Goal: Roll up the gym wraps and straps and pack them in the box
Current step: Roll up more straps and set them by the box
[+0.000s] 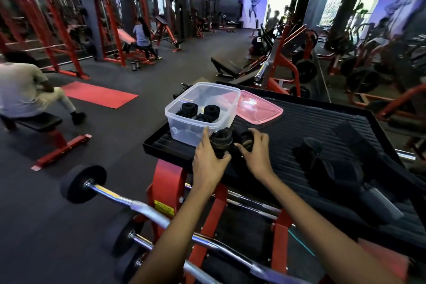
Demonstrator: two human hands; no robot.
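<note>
A clear plastic box [184, 127] stands at the near-left corner of a black ribbed platform [311, 122], with three rolled black wraps [202, 112] inside. My left hand [208, 161] grips a rolled black wrap [221, 142] right in front of the box. My right hand [255, 154] holds a second, smaller black roll [246, 139] just beside it. Several loose unrolled black straps [322, 159] lie on the platform to the right.
A pink lid [260, 108] lies behind the box. The platform sits on a red machine frame [168, 182]. Chrome barbells with black plates [83, 184] rest low at my left. A person sits on a bench [30, 120] at far left, another farther back.
</note>
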